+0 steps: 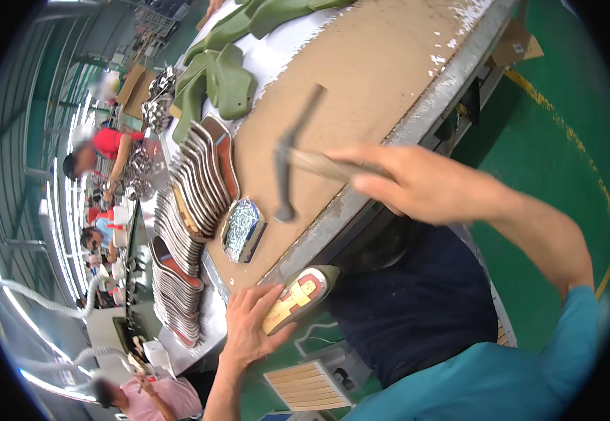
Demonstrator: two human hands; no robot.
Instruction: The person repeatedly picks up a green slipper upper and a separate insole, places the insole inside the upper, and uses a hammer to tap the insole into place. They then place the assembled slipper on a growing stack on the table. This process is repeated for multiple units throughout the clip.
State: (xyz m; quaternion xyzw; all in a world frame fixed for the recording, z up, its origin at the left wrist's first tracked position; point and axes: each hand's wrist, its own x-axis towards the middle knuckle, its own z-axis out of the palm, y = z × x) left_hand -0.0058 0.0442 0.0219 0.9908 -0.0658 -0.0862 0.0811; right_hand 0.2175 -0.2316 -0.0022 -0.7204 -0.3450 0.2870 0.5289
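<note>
My right hand (414, 179) is closed around the wooden handle of a hammer (285, 172), raised over the bench edge and slightly blurred. Its metal head is long, with a round face at one end and a narrow, flat tip at the other. Lower down, my left hand (252, 323) grips a green shoe last (331, 272) at the bench's near edge. A yellow and red insole (296, 300) lies on the upturned face of the last. Beyond it on the bench sits a small open box (243, 231) full of tiny silvery bits, perhaps tacks.
Stacks of curved insoles (203, 175) stand left of the brown-topped bench (333, 105). Green shoe lasts (228, 81) lie in a heap at its far side. A metal rim (424, 105) edges the bench. Several co-workers sit further left, one in a red shirt (112, 144).
</note>
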